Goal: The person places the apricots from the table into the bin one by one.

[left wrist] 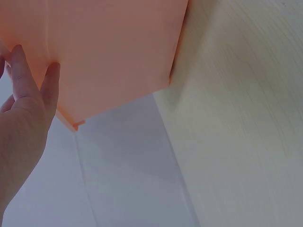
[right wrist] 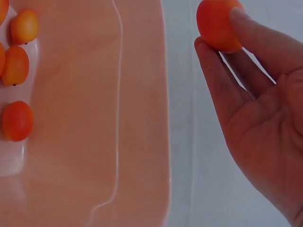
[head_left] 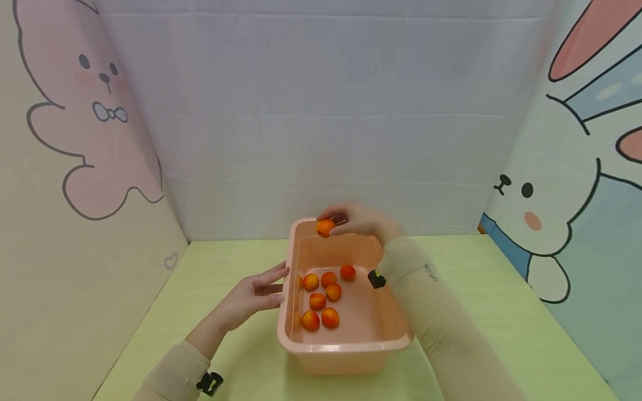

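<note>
My right hand [head_left: 355,218] pinches a round orange-red fruit [head_left: 325,227] between thumb and fingers, over the far end of a peach-coloured plastic basin [head_left: 366,346]. In the right wrist view, the thumb lies on the near side of the smooth fruit [right wrist: 220,26], with fingertips under it. Several similar fruits [head_left: 317,301] lie on the basin floor, mostly toward its left side; some show a small dark tip in the right wrist view. My left hand [head_left: 251,295] rests its fairly straight fingers against the outside of the basin's left wall [left wrist: 109,56], just at the rim.
The basin stands on a pale yellow-green wood-grain table [head_left: 225,334]. Behind it hangs a creased white cloth wall [head_left: 321,111]. Side panels carry a pink cartoon animal [head_left: 105,139] and a white cartoon rabbit [head_left: 551,206]. A small black device [head_left: 209,383] sits on the left wrist.
</note>
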`<state>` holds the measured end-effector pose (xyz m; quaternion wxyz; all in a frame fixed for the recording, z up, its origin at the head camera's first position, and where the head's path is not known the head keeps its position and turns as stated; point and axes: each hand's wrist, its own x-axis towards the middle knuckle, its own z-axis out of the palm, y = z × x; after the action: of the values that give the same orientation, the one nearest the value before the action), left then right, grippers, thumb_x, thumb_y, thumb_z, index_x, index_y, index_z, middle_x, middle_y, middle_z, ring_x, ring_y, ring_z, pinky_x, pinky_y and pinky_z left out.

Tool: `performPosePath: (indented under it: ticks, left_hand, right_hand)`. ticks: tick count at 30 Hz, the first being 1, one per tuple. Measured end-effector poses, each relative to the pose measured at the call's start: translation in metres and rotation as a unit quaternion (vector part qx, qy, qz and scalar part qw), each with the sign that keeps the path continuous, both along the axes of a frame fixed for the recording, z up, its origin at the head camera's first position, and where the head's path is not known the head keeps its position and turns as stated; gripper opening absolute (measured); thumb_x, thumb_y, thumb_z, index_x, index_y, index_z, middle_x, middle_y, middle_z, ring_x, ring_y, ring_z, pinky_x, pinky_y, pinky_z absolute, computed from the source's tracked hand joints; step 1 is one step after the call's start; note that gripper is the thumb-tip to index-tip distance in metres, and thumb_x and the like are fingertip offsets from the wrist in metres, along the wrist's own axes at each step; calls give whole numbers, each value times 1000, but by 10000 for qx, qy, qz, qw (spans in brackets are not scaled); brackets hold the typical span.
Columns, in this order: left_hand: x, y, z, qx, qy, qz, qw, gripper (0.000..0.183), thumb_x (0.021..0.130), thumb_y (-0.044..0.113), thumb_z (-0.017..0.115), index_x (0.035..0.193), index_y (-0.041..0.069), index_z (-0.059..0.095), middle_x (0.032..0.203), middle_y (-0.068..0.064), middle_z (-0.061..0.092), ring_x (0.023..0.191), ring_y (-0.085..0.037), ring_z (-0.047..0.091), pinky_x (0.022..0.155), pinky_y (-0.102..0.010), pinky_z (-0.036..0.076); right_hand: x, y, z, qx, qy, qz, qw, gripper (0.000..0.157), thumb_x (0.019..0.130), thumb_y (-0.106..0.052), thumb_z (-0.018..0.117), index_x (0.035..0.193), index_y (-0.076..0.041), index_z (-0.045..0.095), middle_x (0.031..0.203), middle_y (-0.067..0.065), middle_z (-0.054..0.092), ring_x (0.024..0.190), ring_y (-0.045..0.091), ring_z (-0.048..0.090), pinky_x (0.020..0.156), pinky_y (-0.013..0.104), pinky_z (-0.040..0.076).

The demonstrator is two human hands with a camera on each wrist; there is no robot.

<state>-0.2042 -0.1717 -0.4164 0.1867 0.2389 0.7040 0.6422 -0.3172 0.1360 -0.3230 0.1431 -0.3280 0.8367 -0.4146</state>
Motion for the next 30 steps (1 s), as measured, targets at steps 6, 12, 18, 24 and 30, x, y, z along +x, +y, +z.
performPosePath:
  ticks: [6, 12, 18, 24, 30]
  left_hand:
    - [0, 0, 0, 40, -10, -19, 10000, 65, 95, 10, 67, 151, 3, 36, 164, -10, 17, 134, -44, 43, 93, -42, 53]
    - [0, 0, 0, 67, -28, -9, 10000, 65, 95, 9, 68, 151, 2, 37, 164, -9, 17, 134, -44, 43, 93, -42, 53]
    - [0, 0, 0, 89, -26, -20, 10000, 64, 95, 9, 67, 151, 2, 37, 164, -9, 18, 133, -44, 44, 94, -42, 53]
    - [0, 0, -2, 114, -22, -24, 9999, 63, 95, 8, 67, 151, 3, 38, 164, -9, 18, 134, -43, 43, 94, -42, 52]
    - [0, -1, -3, 172, 31, -52, 9998, 63, 95, 7, 67, 151, 2, 38, 164, -10, 17, 133, -44, 43, 94, -42, 53]
  right_hand:
    - [-4, -11, -23, 64, -717, -787, 9943, 40, 92, -13, 71, 131, -13, 64, 126, 3, 61, 117, 26, 54, 104, 41, 46]
    - [-7, -17, -45, -110, -970, -847, 9916, 38, 92, -12, 72, 129, -11, 65, 127, 6, 61, 118, 27, 53, 104, 39, 46]
    - [-7, -22, -62, -166, -976, -939, 9907, 37, 90, -10, 74, 127, -10, 67, 123, 4, 64, 114, 24, 56, 102, 36, 48]
    - [-4, -25, -76, 30, -1039, -1333, 9856, 35, 89, -12, 75, 123, -10, 68, 119, 3, 65, 111, 23, 57, 101, 37, 50]
    - [-5, -25, -91, -27, -1161, -1848, 9759, 35, 87, -16, 78, 120, -10, 68, 118, 4, 63, 111, 25, 55, 104, 40, 46]
